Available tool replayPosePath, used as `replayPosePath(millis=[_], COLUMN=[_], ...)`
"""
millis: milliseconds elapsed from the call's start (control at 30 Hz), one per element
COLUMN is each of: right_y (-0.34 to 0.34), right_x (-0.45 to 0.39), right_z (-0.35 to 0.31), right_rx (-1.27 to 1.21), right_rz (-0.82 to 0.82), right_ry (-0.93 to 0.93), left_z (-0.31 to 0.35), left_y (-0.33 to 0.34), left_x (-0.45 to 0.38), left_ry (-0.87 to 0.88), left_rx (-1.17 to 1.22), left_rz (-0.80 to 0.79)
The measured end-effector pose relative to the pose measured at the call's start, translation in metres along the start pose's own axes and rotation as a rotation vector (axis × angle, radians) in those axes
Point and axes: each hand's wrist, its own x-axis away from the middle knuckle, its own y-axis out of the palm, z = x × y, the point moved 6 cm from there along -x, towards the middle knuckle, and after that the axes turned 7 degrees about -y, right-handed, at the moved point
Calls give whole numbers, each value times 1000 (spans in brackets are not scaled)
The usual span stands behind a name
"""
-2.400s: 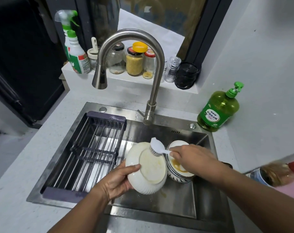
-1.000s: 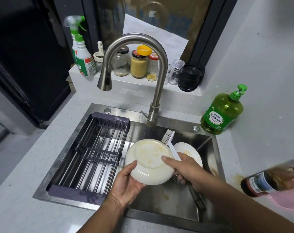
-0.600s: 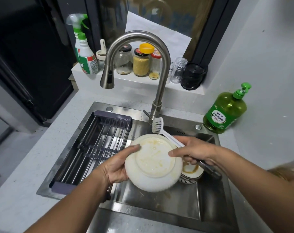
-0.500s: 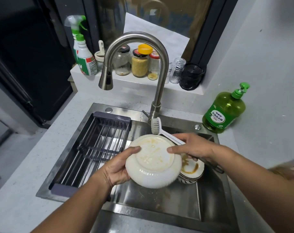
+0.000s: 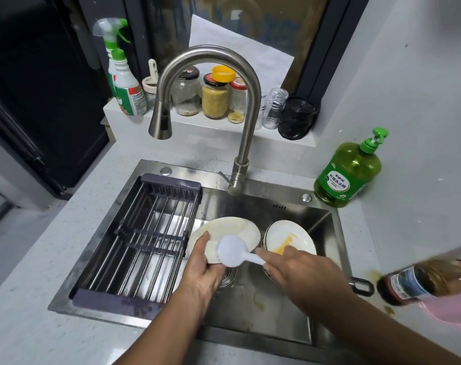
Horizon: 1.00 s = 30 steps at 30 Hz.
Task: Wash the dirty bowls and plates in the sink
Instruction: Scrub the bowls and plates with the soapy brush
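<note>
Stainless steel forms the sink [image 5: 250, 312], which is set into a pale speckled table [image 5: 39, 325]. A dark drying rack [image 5: 145, 241] is laid across the sink, left of the gooseneck faucet [image 5: 239, 106]. Behind the faucet, on a white ledge [image 5: 210, 127], a green-capped spray bottle [image 5: 124, 83], several jars [image 5: 215, 96], clear glasses [image 5: 274, 109] and a black container [image 5: 297, 117] are lined up. Right of the faucet a green pump bottle of dish soap [image 5: 348, 172] is stood; its white label carries small print that cannot be read. A blurred dark bottle [image 5: 421, 283] with a red cap is seen at the sink's right rim.

A white dirty plate [image 5: 229, 233] is held tilted over the sink basin by the left hand [image 5: 203, 275], thumb curled over its near edge. A white dish brush [image 5: 232, 251] is gripped by its handle in the right hand [image 5: 300, 275], the grip closed around it, its head lying against the plate. Beside the plate, a yellow-stained bowl [image 5: 290, 241] is left on a stack in the basin.

Compared with half a second ago, the brush has been swung from behind the plate onto its front, and the plate has been lowered.
</note>
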Motion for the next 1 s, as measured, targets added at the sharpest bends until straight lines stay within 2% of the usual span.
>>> replayPosePath(millis=[200, 400, 533, 633, 700, 833, 900, 1000], right_y=[3, 12, 12, 11, 6, -16, -24, -23], right_x=[1, 9, 3, -11, -25, -54, -63, -69], right_z=[68, 21, 60, 87, 90, 65, 42, 19], right_rx=[-168, -132, -272, -375, -397, -320, -229, -134], right_rz=[-79, -114, -152, -197, -239, -301, -300, -294], right_ry=[256, 82, 246, 333, 308, 173, 71, -40], left_z=[6, 5, 9, 10, 9, 5, 1, -1], left_y=[-15, -14, -29, -30, -22, -9, -5, -8], left_x=[2, 4, 15, 26, 36, 43, 40, 33], left_ry=[46, 46, -30, -105, -124, -113, -98, -70], left_rx=[48, 23, -86, -294, -502, -875, -934, -879], left_rz=[-88, -94, -169, -213, -238, -182, -154, -123])
